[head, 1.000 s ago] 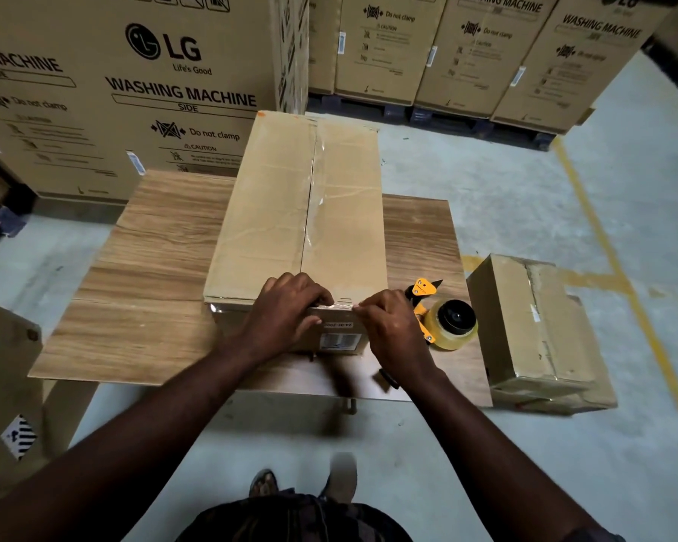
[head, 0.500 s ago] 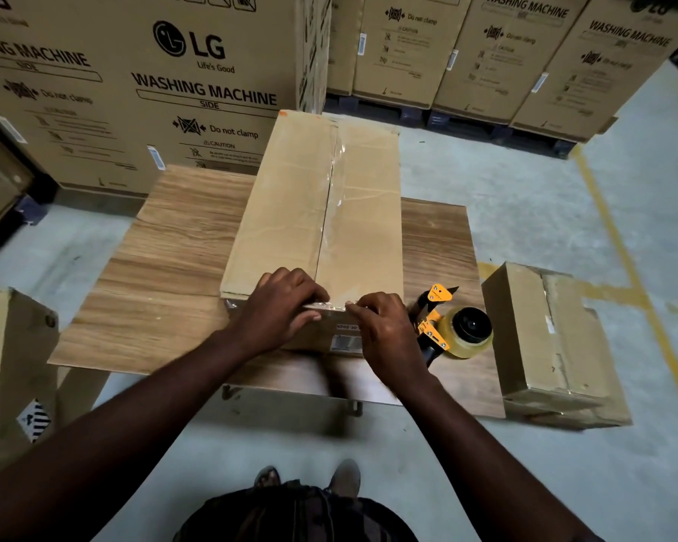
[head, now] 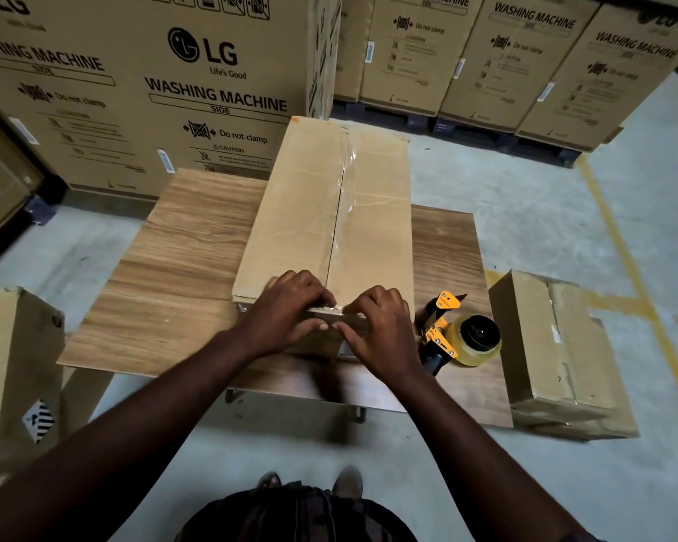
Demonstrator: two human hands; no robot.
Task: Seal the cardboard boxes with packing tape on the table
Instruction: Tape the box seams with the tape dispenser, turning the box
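Washing-machine cartons (head: 196, 91) wall the table (head: 181, 267) (tape dispenser (head: 458, 338) beside the box (head: 310, 213)).

Tall washing machine cartons (head: 153, 91) are standing at the back, with a further row (head: 525, 64) sitting on dark pallets (head: 474, 131). A yellow line (head: 619, 244) is running across the grey concrete floor (head: 525, 213). Two shoes (head: 347, 481) are showing at the bottom edge.
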